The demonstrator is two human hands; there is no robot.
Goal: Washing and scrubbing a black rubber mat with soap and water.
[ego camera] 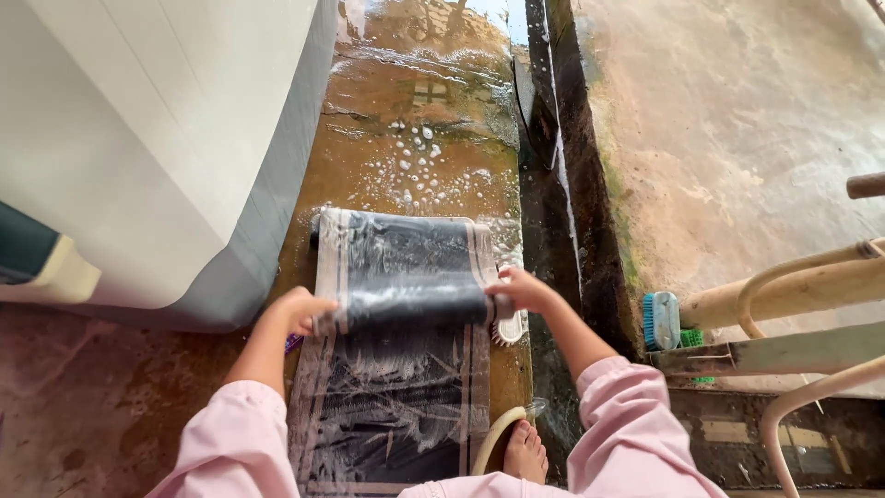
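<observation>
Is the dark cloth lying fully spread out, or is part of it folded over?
Folded over: both hands, left and right, grip a doubled fold across the soapy cloth.

You are working in soft, even daylight with no hard shadows. Expect sky glare on the wet floor (419, 55) at top centre. Focus is sharp in the middle; lines bow slightly at the frame edges from wide-angle distortion.
</observation>
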